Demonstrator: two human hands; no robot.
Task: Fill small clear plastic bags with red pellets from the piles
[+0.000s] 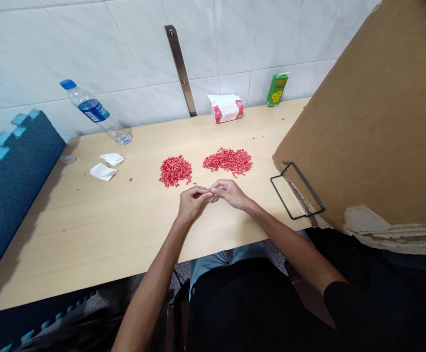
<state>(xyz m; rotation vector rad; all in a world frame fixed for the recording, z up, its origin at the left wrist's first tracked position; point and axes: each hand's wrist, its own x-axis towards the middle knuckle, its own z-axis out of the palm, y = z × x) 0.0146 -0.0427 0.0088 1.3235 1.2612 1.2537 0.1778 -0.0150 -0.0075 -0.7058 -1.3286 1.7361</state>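
Two heaps of red pellets (pixel 227 161) are kept within reach beyond the left hand (pixel 191 203) and right hand (pixel 230 193), fingertips pressed together, any pinched item hidden.

One view is provided, taken from the person's head and aimed forward and down. The left hand (pixel 192 201) and right hand (pixel 231 192) are seen from close above, with the pale surface (pixel 69 234) framed beneath them and the tiled wall (pixel 124 49) along the top.
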